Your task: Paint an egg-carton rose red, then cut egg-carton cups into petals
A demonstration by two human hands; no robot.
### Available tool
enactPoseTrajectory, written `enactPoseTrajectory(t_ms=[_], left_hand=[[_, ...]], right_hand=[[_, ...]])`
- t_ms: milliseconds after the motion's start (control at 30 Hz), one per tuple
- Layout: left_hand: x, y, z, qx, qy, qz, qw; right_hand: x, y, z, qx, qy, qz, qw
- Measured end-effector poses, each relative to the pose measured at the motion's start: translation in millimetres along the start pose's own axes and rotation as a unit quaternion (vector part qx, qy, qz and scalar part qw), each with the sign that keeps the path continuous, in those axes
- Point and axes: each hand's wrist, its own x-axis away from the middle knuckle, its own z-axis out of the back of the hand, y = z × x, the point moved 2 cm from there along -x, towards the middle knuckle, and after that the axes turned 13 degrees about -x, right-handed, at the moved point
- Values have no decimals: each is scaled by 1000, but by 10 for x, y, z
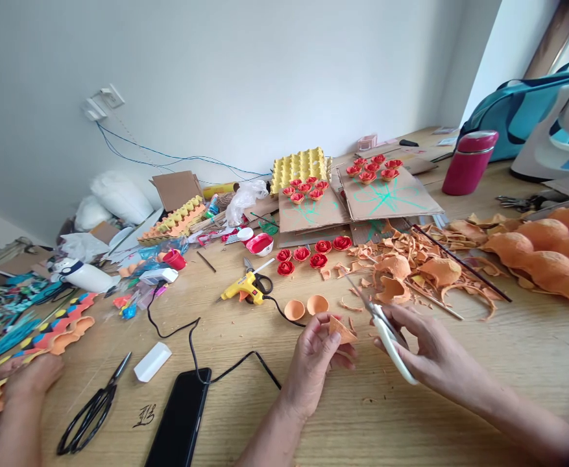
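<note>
Between the thumb and fingers of my left hand is a small orange egg-carton piece, its edge tilted up. My right hand grips white-handled scissors, whose blades point up and left, apart from the piece. Just beyond my left hand stand two orange egg-carton cups. A heap of orange carton scraps lies past the scissors. Several red paper roses rest on the table behind the cups.
A yellow glue gun lies left of the cups, its black cord crossing the table. Nearer are a black phone and black scissors. Another person's hand holds a colourful carton strip at left. Orange egg trays stand at right.
</note>
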Motion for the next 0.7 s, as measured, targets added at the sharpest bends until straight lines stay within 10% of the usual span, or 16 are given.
enactPoseTrajectory(t_ms=[700], left_hand=[[-36, 7, 71, 1, 47, -30, 998]], right_hand=[[-6, 35, 42, 196, -30, 152, 968]])
